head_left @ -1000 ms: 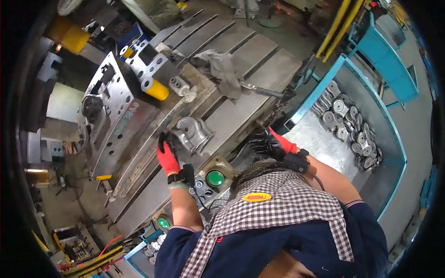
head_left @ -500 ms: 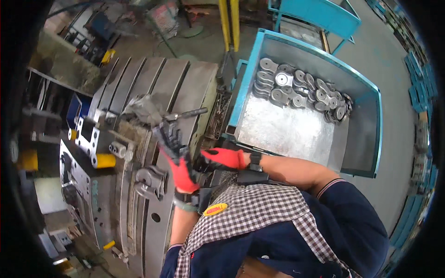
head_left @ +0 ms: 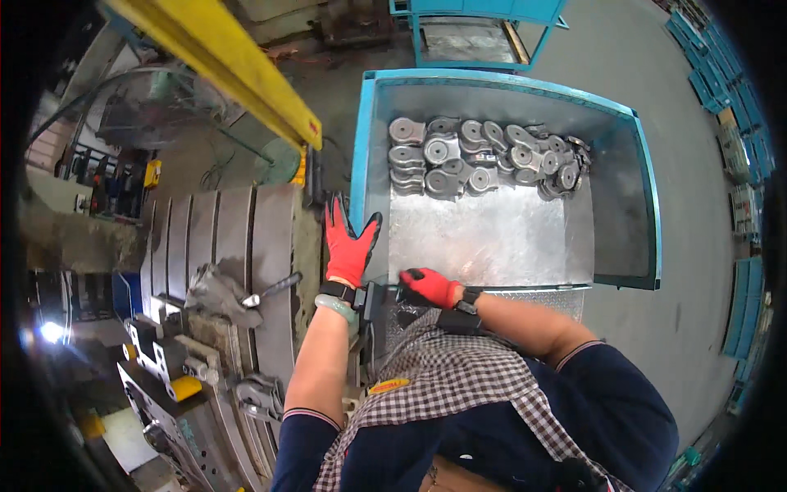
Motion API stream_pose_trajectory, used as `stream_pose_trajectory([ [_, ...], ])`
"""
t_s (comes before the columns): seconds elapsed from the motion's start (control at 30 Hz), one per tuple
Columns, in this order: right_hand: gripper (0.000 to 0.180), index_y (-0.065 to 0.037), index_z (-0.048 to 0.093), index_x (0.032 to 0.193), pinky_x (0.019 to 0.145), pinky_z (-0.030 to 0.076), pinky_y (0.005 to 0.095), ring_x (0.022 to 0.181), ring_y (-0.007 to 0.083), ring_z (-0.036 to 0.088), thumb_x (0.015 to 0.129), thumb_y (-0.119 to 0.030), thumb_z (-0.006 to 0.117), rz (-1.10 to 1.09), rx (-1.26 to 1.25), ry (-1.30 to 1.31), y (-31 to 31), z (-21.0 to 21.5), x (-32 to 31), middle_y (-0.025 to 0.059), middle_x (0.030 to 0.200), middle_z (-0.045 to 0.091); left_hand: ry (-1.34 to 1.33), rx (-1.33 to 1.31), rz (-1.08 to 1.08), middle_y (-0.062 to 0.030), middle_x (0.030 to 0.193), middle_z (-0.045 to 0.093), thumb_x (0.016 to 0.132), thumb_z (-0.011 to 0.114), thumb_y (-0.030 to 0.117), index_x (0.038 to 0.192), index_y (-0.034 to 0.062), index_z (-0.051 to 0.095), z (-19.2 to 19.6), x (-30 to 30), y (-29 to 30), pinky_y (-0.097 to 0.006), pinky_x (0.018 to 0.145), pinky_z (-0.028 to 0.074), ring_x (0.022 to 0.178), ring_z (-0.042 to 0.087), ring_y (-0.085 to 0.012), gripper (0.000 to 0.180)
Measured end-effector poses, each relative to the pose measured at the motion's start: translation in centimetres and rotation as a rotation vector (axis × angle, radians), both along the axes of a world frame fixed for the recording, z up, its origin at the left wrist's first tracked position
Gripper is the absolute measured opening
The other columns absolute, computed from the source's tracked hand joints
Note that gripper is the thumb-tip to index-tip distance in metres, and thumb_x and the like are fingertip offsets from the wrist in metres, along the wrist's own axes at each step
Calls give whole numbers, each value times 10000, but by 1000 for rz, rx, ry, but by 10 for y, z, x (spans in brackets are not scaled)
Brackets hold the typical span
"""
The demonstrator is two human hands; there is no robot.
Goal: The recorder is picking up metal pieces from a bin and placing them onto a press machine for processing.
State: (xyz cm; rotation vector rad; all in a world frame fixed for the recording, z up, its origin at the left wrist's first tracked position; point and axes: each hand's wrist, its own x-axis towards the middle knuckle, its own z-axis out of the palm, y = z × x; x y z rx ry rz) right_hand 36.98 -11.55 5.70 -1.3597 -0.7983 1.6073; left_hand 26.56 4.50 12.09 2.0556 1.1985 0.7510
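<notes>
My left hand [head_left: 348, 250], in a red glove with dark fingers, is open at the left rim of a blue-framed metal bin [head_left: 361, 148]. Its thumb and fingers are spread, with nothing held in them. My right hand [head_left: 430, 286], gloved alike, is closed low at the bin's near edge. Its curled fingertips are turned away, so whatever may be in them is hidden. Inside the bin, several grey metal castings [head_left: 441, 182] with round ends lie in rows along the far side.
Left of me is a slotted machine table [head_left: 234, 221] bearing a grey rag [head_left: 215, 291], a dark-handled tool [head_left: 275, 289] and another casting [head_left: 261, 395]. A yellow post [head_left: 238, 70] rises beyond it. Behind the bin stands a blue cart [head_left: 484, 10].
My view has swung right toward the bin. The hands, close together beside the machine table before, are now apart at the bin; the left has spread its fingers at the rim.
</notes>
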Motion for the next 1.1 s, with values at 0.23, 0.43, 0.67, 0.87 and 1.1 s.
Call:
stream_pose_trajectory([
  [0.23,388,-60,579,983,607,441,269,659,124,553,892,-422,474,-392,-252,157,-17,-82,141,51,825,624,516,-52,33,-263,1329,329,685,683,451,1337,-1,282,-73,48,67,-409,1018,284,1228,332,-382,889],
  [0.43,398,-96,506,1108,505,388,256,575,100,459,852,-398,547,-584,-248,-145,24,-135,222,6,762,555,516,28,124,-262,1245,421,702,653,359,1324,-5,285,-108,77,96,-422,964,335,1140,420,-386,809],
  [0.67,702,-52,386,1291,876,427,358,1090,300,507,751,-423,634,-589,-340,-433,130,-226,289,205,1212,494,629,-60,184,-263,1195,449,740,630,330,1308,-7,300,-88,96,98,-429,918,376,1089,453,-395,739],
  [0.87,749,-23,380,1291,969,348,384,1189,327,424,740,-468,623,-644,-219,-584,193,-327,340,214,1267,452,625,-57,178,-267,1189,447,743,636,325,1306,-9,295,-91,94,99,-431,907,382,1080,457,-402,738],
  [1.1,917,-31,309,1343,1020,302,377,1248,333,344,698,-624,577,-494,-466,-731,228,-353,354,222,1342,357,615,-106,198,-260,1148,465,727,655,311,1302,-17,292,-90,95,99,-427,894,388,1051,468,-397,755],
])
